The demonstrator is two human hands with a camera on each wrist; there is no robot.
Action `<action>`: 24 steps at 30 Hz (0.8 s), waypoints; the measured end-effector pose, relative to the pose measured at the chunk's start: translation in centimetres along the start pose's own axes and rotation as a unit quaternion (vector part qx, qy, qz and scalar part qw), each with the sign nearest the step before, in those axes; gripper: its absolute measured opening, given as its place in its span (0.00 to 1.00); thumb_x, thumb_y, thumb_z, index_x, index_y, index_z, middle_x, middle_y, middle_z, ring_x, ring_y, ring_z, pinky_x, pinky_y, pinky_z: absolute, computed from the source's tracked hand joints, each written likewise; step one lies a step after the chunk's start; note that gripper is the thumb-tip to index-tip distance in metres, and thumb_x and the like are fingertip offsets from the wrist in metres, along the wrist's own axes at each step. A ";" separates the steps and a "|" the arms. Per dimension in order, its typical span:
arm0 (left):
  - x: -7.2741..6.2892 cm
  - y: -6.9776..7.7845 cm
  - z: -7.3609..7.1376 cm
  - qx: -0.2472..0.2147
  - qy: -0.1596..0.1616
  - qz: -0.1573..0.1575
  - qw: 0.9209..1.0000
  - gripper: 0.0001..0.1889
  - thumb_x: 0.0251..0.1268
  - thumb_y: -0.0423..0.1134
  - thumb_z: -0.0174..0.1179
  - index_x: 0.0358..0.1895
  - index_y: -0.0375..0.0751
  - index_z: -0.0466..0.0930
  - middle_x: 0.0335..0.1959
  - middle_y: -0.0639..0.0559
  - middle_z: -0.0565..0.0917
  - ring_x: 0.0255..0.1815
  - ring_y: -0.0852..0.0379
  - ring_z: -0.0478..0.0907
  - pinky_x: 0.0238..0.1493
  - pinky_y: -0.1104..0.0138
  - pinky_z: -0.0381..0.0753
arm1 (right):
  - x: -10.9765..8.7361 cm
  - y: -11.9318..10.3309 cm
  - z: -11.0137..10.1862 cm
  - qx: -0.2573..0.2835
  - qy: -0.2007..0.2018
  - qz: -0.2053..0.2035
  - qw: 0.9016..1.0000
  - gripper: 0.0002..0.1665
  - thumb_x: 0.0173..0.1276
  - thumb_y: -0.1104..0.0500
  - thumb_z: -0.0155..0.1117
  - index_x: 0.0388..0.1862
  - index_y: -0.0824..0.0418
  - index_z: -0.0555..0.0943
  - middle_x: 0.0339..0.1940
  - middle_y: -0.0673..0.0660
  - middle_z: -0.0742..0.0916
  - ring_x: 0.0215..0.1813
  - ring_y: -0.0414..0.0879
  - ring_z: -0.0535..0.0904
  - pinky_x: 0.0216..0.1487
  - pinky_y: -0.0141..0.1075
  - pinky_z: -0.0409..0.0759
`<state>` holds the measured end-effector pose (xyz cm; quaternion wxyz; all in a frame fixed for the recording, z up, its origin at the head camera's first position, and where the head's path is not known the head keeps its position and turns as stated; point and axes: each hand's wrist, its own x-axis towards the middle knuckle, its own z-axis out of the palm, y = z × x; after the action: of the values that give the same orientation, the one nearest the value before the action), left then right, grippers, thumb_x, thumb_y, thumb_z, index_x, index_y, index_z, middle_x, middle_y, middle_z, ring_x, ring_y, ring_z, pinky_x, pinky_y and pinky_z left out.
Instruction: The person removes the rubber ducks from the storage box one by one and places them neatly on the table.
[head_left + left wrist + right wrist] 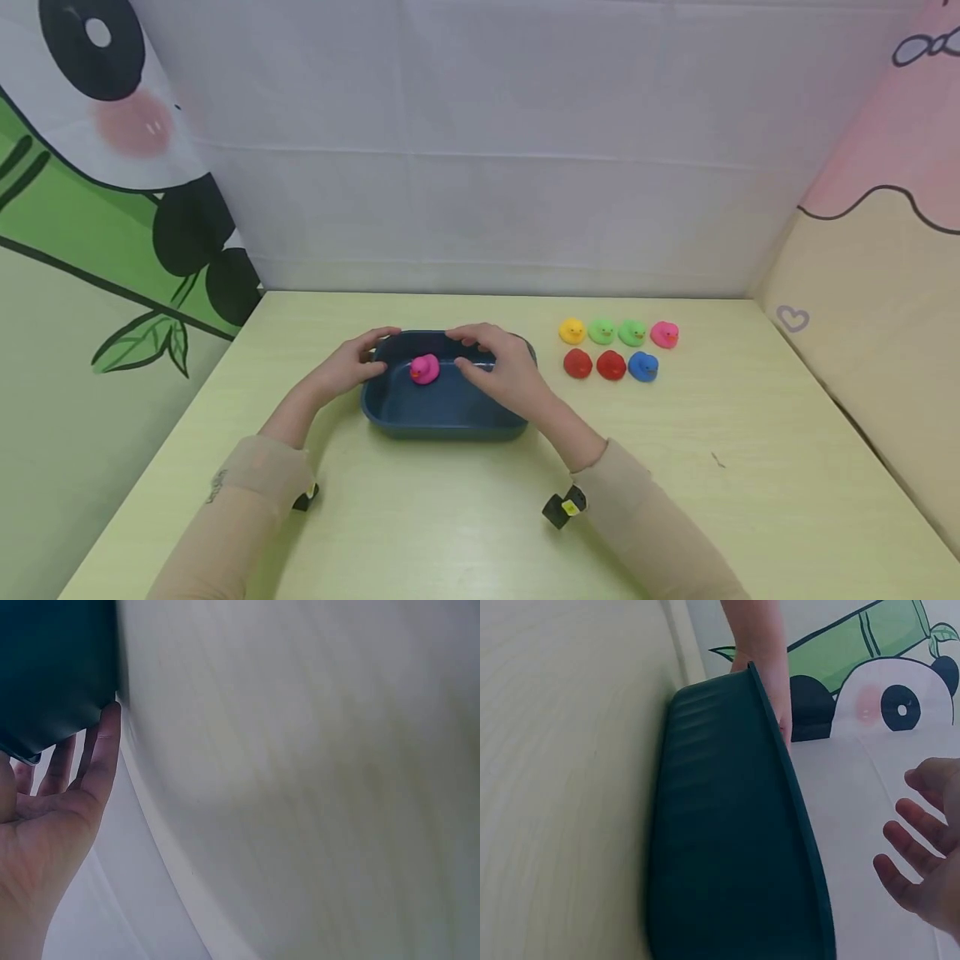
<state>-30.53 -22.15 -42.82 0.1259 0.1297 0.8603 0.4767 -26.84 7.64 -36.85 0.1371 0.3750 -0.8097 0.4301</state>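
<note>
A dark blue-green plastic tray (450, 408) sits on the table with one pink rubber duck (424, 369) inside it, toward the left. My left hand (347, 365) holds the tray's back left corner, thumb at the rim; in the left wrist view, the fingers (105, 754) reach along its outer wall. Above the right part of the tray hovers my right hand (504, 371), fingers spread and nothing in them. The right wrist view shows that hand (930, 847) raised apart from the tray's rim.
Right of the tray, two rows of rubber ducks stand on the table (420, 517). The back row has a yellow duck (572, 331), two green ducks (602, 331) and a pink duck (664, 334). In front are two red ducks (577, 363) and a blue duck (643, 367).
</note>
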 end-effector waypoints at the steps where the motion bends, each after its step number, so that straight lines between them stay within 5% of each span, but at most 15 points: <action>1: 0.0 0.0 0.0 -0.001 -0.001 0.000 1.000 0.29 0.68 0.34 0.53 0.71 0.54 0.58 0.70 0.37 0.62 0.66 0.34 0.64 0.57 0.48 0.74 | 0.1 0.1 0.3 -0.001 -0.001 0.001 1.000 0.20 0.62 0.62 0.66 0.55 0.57 0.79 0.50 0.52 0.84 0.49 0.48 0.80 0.53 0.40 0.79; 8: -0.3 0.2 -0.1 -0.003 -0.002 0.011 1.000 0.29 0.69 0.34 0.53 0.71 0.52 0.57 0.69 0.36 0.62 0.65 0.34 0.66 0.57 0.48 0.75 | 0.9 0.5 2.0 -0.003 -0.014 0.017 1.000 0.20 0.62 0.62 0.66 0.54 0.56 0.80 0.49 0.51 0.85 0.48 0.43 0.79 0.52 0.40 0.79; 15: -0.4 0.2 -0.1 -0.003 -0.006 0.021 1.000 0.29 0.69 0.34 0.53 0.72 0.51 0.57 0.70 0.35 0.61 0.65 0.32 0.65 0.57 0.47 0.74 | 1.5 1.3 3.5 0.004 -0.044 0.028 0.999 0.21 0.62 0.62 0.66 0.55 0.58 0.79 0.52 0.53 0.83 0.51 0.51 0.80 0.53 0.42 0.79; 24: -0.5 0.3 -0.2 -0.006 -0.004 0.025 1.000 0.30 0.69 0.35 0.54 0.71 0.50 0.57 0.68 0.35 0.64 0.63 0.33 0.67 0.56 0.48 0.75 | 2.4 2.2 4.8 -0.015 -0.130 0.074 0.989 0.27 0.61 0.62 0.67 0.60 0.57 0.75 0.60 0.54 0.79 0.60 0.49 0.76 0.62 0.40 0.73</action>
<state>-30.08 -22.31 -42.45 0.1183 0.1527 0.8532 0.4845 -29.57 3.41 -39.63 0.0041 0.3651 -0.8522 0.3748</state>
